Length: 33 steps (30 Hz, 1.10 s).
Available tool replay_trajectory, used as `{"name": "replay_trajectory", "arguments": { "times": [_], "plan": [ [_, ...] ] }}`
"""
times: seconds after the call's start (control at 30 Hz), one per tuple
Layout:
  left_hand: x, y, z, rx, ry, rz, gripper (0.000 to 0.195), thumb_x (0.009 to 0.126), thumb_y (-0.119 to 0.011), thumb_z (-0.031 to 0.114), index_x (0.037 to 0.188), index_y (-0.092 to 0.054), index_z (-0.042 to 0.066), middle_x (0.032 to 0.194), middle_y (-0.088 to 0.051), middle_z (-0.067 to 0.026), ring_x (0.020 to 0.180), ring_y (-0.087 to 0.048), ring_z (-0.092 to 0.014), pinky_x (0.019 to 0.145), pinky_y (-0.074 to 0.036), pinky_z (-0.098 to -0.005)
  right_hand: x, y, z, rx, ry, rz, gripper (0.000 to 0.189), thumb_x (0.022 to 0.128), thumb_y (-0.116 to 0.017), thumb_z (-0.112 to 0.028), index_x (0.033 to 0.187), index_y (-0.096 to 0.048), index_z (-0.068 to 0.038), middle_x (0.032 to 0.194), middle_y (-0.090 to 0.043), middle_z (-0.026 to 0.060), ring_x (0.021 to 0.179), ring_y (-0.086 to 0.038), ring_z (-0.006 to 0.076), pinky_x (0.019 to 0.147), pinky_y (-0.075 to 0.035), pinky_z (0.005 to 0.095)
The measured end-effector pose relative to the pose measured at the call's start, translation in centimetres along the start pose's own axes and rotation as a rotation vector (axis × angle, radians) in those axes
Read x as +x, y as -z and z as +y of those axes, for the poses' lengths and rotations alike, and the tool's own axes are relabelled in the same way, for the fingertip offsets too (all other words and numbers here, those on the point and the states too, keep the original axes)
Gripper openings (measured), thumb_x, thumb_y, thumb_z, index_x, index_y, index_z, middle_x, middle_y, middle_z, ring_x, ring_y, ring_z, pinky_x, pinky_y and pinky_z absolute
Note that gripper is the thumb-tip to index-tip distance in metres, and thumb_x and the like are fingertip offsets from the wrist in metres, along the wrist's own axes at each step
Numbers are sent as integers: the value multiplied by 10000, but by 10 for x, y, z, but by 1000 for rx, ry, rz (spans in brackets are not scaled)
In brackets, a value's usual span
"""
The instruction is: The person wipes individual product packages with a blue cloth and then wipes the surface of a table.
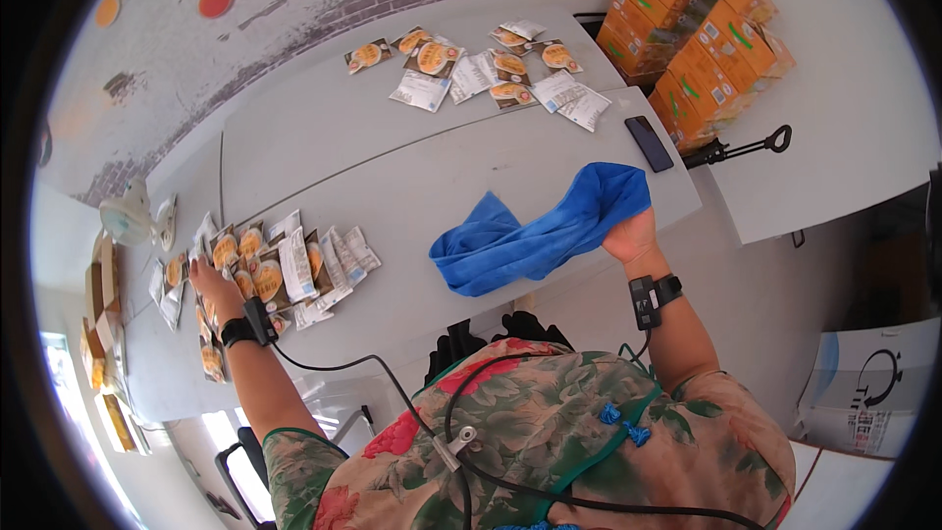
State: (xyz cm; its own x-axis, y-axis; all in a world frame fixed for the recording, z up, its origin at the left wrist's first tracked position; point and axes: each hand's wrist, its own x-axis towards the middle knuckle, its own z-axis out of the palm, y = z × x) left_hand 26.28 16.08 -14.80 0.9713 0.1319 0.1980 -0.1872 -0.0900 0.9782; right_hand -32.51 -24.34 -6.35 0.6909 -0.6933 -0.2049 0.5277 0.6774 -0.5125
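Observation:
A blue cloth (530, 239) lies loosely bunched on the white table (412, 177), its right end raised in my right hand (633, 235) near the table's front edge. At the left, my left hand (213, 283) touches a heap of food sachets (268, 283), some with a bowl printed on brown, others showing white printed backs. The fingers of that hand are partly hidden among the sachets, so I cannot tell whether they hold one. A second group of sachets (434, 59) is spread at the table's far side.
A dark smartphone (649, 143) lies near the right edge. Beyond it, orange cartons (706, 73) stand stacked by a black handle (743, 149). A small fan (129, 217) stands at the left end, with open cardboard boxes (103, 287) beyond. Cables run from both wrists across my front.

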Motion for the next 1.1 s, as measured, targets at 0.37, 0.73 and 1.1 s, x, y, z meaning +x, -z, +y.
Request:
{"name": "replay_trajectory", "arguments": {
  "times": [0.37, 0.73, 1.1],
  "plan": [
    [-234, -410, 54, 70, 568, -1027, 301, 814, -643, 292, 1013, -585, 74, 904, -614, -31, 850, -564, -147, 722, -450, -313, 13, 69, -68, 217, 19, -87, 525, 957, -334, -384, 1326, -396, -15, 1352, -440, 149, 1228, -431, 308, 1040, -334, 465],
    [-347, -611, 22, 305, 673, -828, 283, 809, -695, 294, 800, -562, 45, 702, -561, -38, 569, -503, -152, 504, -415, -300, 32, 148, -95, 180, -174, -101, 464, 951, -430, -313, 1295, -426, -1, 1275, -515, 131, 1143, -517, 256, 969, -428, 402],
    [-338, -594, 35, -103, 634, -982, 128, 900, -563, 162, 824, -489, 90, 854, -552, -35, 801, -527, -167, 730, -497, -358, 60, 154, -87, 171, -286, -28, 492, 946, -451, -359, 1311, -419, -32, 1292, -503, 109, 1173, -494, 244, 1009, -389, 409]
  ]
}}
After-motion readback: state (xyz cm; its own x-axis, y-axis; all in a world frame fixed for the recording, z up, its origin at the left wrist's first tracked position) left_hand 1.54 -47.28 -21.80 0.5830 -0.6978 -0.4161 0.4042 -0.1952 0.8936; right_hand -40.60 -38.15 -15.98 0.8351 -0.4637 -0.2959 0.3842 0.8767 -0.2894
